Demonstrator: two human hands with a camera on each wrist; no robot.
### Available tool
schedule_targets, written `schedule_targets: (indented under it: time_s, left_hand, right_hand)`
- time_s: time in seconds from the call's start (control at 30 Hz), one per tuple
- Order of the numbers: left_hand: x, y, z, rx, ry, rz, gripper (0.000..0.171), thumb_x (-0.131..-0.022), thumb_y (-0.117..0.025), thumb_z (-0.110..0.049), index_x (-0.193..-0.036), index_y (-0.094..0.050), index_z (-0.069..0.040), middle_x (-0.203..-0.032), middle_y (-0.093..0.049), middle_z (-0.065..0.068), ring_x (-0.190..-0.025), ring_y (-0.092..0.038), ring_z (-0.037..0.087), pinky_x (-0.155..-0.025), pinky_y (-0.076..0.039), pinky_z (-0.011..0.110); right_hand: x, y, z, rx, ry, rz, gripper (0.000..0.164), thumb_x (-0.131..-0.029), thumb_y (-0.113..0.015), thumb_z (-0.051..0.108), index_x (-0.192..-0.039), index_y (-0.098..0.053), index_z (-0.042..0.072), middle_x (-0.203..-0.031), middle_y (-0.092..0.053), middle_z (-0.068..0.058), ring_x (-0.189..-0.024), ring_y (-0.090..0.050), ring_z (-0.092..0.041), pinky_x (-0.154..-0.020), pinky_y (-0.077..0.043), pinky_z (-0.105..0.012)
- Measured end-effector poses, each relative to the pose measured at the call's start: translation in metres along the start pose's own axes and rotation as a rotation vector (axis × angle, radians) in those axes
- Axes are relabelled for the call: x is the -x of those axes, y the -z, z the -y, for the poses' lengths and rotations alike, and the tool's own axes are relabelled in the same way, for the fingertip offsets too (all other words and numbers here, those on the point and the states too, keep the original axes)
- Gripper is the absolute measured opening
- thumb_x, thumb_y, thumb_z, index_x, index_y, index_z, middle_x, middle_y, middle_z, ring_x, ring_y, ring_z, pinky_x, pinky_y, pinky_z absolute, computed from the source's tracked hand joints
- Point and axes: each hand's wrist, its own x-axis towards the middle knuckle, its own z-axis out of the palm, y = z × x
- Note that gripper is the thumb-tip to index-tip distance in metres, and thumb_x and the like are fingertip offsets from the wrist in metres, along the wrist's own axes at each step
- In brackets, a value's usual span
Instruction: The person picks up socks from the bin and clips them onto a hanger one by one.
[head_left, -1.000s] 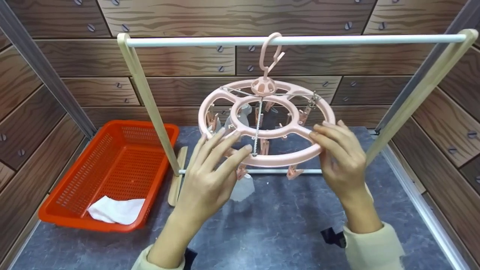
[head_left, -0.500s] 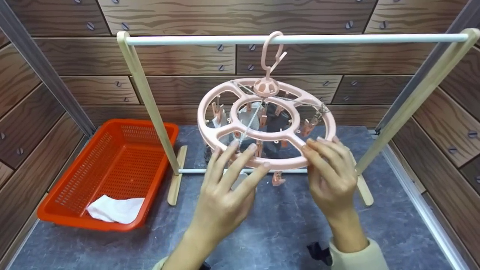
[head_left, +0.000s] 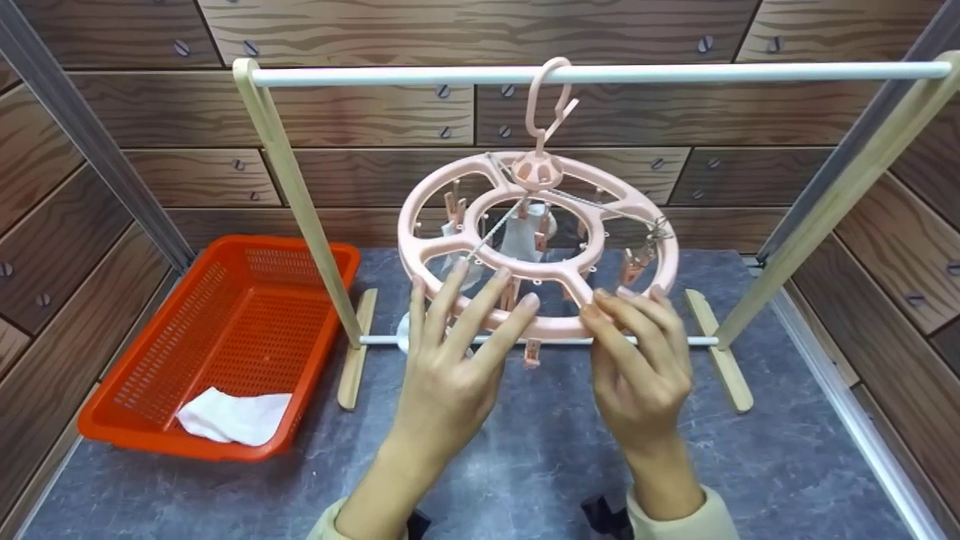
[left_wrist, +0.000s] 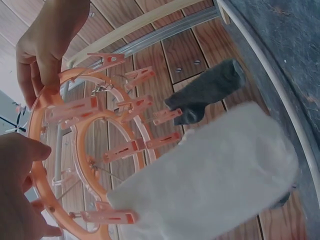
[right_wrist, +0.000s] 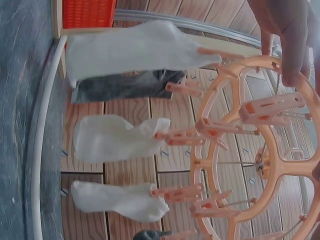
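Note:
A pink round clip hanger (head_left: 555, 328) hangs by its hook from the white bar (head_left: 750, 73). My left hand (head_left: 454, 367) holds its front rim left of centre, fingers spread over the top. To the right, my right hand (head_left: 641, 367) pinches the same rim, its fingertips on top. Pink clothespins (left_wrist: 107, 216) dangle beneath. In the left wrist view one grips a white sock (left_wrist: 215, 175) and another a dark sock (left_wrist: 210, 90). The right wrist view shows several white socks (right_wrist: 120, 137) and a dark sock (right_wrist: 130, 86) clipped up.
An orange basket (head_left: 105, 431) stands at the left with a white cloth (head_left: 234, 416) inside. The rack's wooden legs (head_left: 296, 199) rise on both sides, joined low down by a white crossbar (head_left: 382, 340). Wood-patterned panels (head_left: 360, 112) enclose the grey table (head_left: 540, 465).
The hanger has turned on its hook, its front rim passing leftward. My left hand has shifted right, and my right hand left, bringing them closer together.

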Motion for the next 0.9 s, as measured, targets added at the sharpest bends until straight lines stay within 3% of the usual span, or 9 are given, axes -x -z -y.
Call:
schedule_targets:
  time_s: [0.23, 0.43, 0.53, 0.67, 0.77, 0.83, 0.9]
  left_hand:
    - [-0.003, -0.001, 0.005, -0.011, 0.012, 0.021, 0.06, -0.082, -0.066, 0.005, -0.13, -0.066, -0.03, -0.14, -0.06, 0.0, -0.14, -0.043, 0.035, -0.112, -0.024, 0.07]
    - [-0.004, -0.002, 0.007, -0.006, 0.017, 0.017, 0.043, -0.089, -0.066, -0.007, -0.125, -0.068, -0.032, -0.137, -0.062, -0.003, -0.138, -0.046, 0.032, -0.112, -0.026, 0.069]
    - [-0.004, -0.002, 0.006, 0.008, 0.034, 0.004, 0.039, -0.093, -0.062, -0.008, -0.123, -0.069, -0.032, -0.136, -0.063, -0.003, -0.138, -0.047, 0.031, -0.113, -0.026, 0.069]
    - [-0.003, -0.003, 0.006, 0.03, 0.045, -0.013, 0.038, -0.094, -0.058, -0.007, -0.121, -0.07, -0.031, -0.136, -0.063, -0.003, -0.138, -0.047, 0.032, -0.113, -0.024, 0.068]
    - [-0.003, -0.003, 0.007, 0.034, 0.043, -0.015, 0.035, -0.095, -0.058, -0.01, -0.121, -0.07, -0.031, -0.136, -0.063, -0.003, -0.138, -0.047, 0.032, -0.114, -0.023, 0.068]
    - [-0.003, -0.002, 0.008, 0.038, 0.041, -0.015, 0.036, -0.095, -0.057, -0.009, -0.121, -0.07, -0.03, -0.137, -0.063, -0.003, -0.138, -0.047, 0.033, -0.114, -0.022, 0.068]
    - [-0.003, -0.002, 0.009, 0.04, 0.038, -0.015, 0.038, -0.094, -0.056, -0.007, -0.121, -0.07, -0.03, -0.137, -0.062, -0.002, -0.138, -0.046, 0.034, -0.114, -0.022, 0.069]
  right_hand:
    - [0.002, -0.005, 0.004, 0.009, -0.011, -0.01, 0.011, -0.09, -0.072, 0.009, -0.083, -0.078, 0.003, -0.088, -0.075, -0.017, -0.085, -0.066, -0.038, -0.1, -0.049, -0.051]
    - [0.006, -0.004, 0.007, 0.012, -0.027, -0.036, 0.011, -0.09, -0.071, 0.007, -0.084, -0.078, 0.001, -0.093, -0.074, -0.02, -0.094, -0.067, -0.039, -0.103, -0.047, -0.053]
    - [0.01, 0.0, 0.011, -0.014, -0.033, -0.098, 0.012, -0.088, -0.071, 0.007, -0.081, -0.076, -0.002, -0.092, -0.073, -0.022, -0.092, -0.066, -0.037, -0.098, -0.052, -0.046]
    - [0.018, 0.005, 0.016, -0.141, -0.117, -0.15, 0.018, -0.085, -0.072, 0.007, -0.073, -0.07, -0.007, -0.075, -0.067, -0.021, -0.072, -0.063, -0.028, -0.076, -0.056, -0.027]
    - [0.032, 0.009, 0.013, -0.223, -0.254, -0.019, 0.016, -0.081, -0.071, 0.006, -0.075, -0.07, -0.009, -0.071, -0.065, -0.02, -0.067, -0.062, -0.023, -0.07, -0.054, -0.021]
    - [0.042, 0.01, 0.009, -0.238, -0.347, 0.129, 0.017, -0.078, -0.071, 0.008, -0.085, -0.072, -0.008, -0.077, -0.069, -0.018, -0.072, -0.066, -0.022, -0.075, -0.056, -0.022]
    - [0.052, 0.01, 0.005, -0.275, -0.435, 0.273, 0.029, -0.079, -0.074, 0.01, -0.101, -0.071, -0.008, -0.088, -0.072, -0.018, -0.081, -0.07, -0.022, -0.081, -0.057, -0.024]
